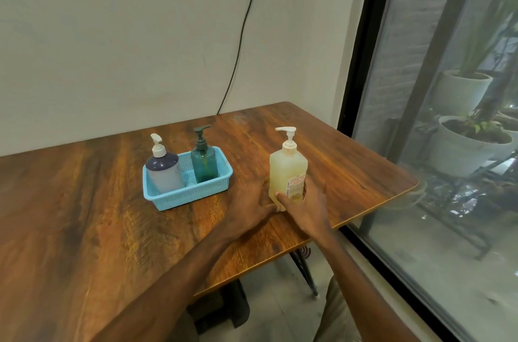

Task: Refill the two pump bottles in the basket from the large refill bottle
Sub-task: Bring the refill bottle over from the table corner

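Observation:
A light blue plastic basket [193,192] stands on the wooden table [92,201]. Inside it are two upright pump bottles: a dark blue one with a white pump [165,170] on the left and a teal one with a dark pump [204,163] on the right. To the right of the basket stands the large yellowish refill bottle [288,168] with a white pump. My right hand [305,208] grips its lower part, thumb across the front. My left hand [249,208] lies beside the bottle's left base with its fingers touching it.
A black cable [241,41] hangs down the wall behind the table. The table's right edge [392,196] runs near a large window with potted plants [471,142] outside. A black table leg shows below the front edge.

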`<state>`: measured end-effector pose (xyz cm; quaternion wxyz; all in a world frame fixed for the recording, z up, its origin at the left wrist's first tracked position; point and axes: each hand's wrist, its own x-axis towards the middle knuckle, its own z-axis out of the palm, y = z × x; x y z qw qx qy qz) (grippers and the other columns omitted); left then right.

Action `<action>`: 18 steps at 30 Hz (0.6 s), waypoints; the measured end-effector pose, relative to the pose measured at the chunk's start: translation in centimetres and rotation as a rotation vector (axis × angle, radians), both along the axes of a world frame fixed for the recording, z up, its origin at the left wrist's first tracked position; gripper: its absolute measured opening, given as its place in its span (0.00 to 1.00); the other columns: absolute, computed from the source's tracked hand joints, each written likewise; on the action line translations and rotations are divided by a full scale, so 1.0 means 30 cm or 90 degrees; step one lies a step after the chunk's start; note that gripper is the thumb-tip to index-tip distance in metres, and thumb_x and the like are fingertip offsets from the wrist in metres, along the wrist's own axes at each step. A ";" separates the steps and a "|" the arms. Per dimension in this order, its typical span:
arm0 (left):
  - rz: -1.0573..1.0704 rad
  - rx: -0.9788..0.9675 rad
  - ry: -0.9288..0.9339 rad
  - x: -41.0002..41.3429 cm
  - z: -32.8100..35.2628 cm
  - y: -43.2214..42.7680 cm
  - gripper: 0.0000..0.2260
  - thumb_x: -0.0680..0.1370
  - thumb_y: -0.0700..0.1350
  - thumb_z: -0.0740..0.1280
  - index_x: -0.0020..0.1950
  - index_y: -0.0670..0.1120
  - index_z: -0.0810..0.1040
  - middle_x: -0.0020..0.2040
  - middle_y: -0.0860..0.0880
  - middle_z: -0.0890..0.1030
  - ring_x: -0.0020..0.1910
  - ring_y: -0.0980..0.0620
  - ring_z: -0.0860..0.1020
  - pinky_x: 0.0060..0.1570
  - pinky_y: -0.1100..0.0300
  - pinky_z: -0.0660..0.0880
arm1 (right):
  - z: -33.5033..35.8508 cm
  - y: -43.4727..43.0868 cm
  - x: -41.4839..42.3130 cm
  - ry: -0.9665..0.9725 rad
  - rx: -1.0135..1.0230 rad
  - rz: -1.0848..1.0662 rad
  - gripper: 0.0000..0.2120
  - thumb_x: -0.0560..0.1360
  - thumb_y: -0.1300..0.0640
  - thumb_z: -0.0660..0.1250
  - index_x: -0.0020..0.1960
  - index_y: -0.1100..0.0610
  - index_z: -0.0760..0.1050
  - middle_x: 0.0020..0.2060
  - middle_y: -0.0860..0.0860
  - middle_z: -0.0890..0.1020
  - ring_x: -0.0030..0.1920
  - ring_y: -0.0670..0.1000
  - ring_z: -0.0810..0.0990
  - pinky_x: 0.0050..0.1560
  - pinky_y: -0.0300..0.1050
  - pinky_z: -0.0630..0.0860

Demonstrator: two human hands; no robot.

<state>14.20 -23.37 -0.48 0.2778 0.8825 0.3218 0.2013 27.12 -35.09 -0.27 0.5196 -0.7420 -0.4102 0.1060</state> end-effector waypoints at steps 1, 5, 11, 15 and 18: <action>0.019 0.027 0.012 -0.016 0.007 -0.007 0.33 0.77 0.53 0.79 0.79 0.50 0.72 0.73 0.49 0.79 0.65 0.54 0.78 0.61 0.59 0.77 | -0.003 0.000 -0.002 0.000 -0.002 -0.008 0.32 0.71 0.46 0.77 0.71 0.51 0.70 0.66 0.48 0.80 0.64 0.50 0.79 0.59 0.45 0.77; 0.085 0.105 0.028 -0.097 0.041 -0.045 0.26 0.81 0.49 0.75 0.78 0.47 0.72 0.77 0.47 0.76 0.74 0.47 0.75 0.71 0.52 0.74 | -0.010 -0.018 -0.036 0.009 0.042 -0.085 0.40 0.68 0.47 0.80 0.74 0.50 0.65 0.70 0.49 0.75 0.67 0.50 0.76 0.63 0.50 0.77; 0.161 0.127 0.010 -0.237 0.071 -0.057 0.23 0.86 0.52 0.68 0.80 0.47 0.72 0.80 0.48 0.73 0.79 0.48 0.71 0.79 0.49 0.69 | 0.041 -0.047 -0.137 -0.065 0.199 -0.177 0.36 0.70 0.55 0.79 0.73 0.51 0.64 0.69 0.49 0.72 0.68 0.51 0.74 0.60 0.53 0.80; 0.199 0.124 -0.054 -0.316 0.090 -0.053 0.14 0.84 0.48 0.71 0.70 0.51 0.79 0.73 0.51 0.79 0.71 0.52 0.78 0.70 0.55 0.76 | 0.078 -0.031 -0.263 -0.132 0.243 -0.141 0.29 0.72 0.59 0.75 0.69 0.47 0.66 0.66 0.43 0.72 0.63 0.45 0.72 0.53 0.35 0.75; 0.239 0.119 -0.082 -0.380 0.089 -0.052 0.15 0.84 0.45 0.72 0.70 0.52 0.77 0.73 0.51 0.79 0.70 0.50 0.78 0.70 0.55 0.76 | 0.077 0.018 -0.372 -0.127 0.230 -0.042 0.22 0.75 0.59 0.72 0.65 0.44 0.70 0.60 0.39 0.75 0.58 0.40 0.76 0.50 0.31 0.78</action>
